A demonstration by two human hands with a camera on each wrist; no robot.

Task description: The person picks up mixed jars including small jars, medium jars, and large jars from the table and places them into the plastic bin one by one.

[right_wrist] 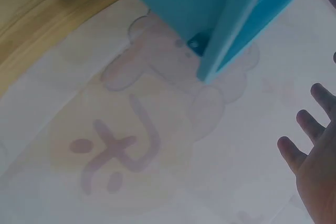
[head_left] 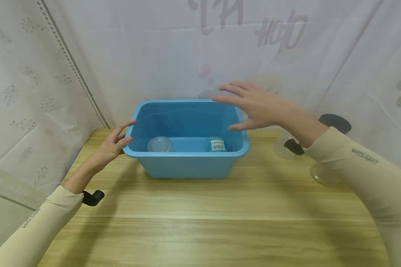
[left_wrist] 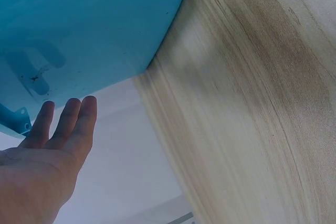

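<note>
A blue plastic bin [head_left: 187,165] stands on the wooden table. My left hand [head_left: 117,142] rests at its left end, thumb and index finger on the rim. In the left wrist view, the other fingers [left_wrist: 68,124] extend straight beside the bin's outer wall. Over the bin's right end is my right hand [head_left: 254,104], fingers spread and holding nothing. The right wrist view shows those fingers [right_wrist: 310,129] apart from the bin's rim [right_wrist: 236,24]. Inside the bin lie a clear round-lidded container [head_left: 159,144] and a teal-tinted jar with a barcode label [head_left: 217,144].
Right of the bin, partly behind my right forearm, are a clear container [head_left: 284,148], another clear round one [head_left: 324,174] and a dark round lid-like piece [head_left: 335,123]. White printed curtains [head_left: 153,48] hang behind the table and along both sides.
</note>
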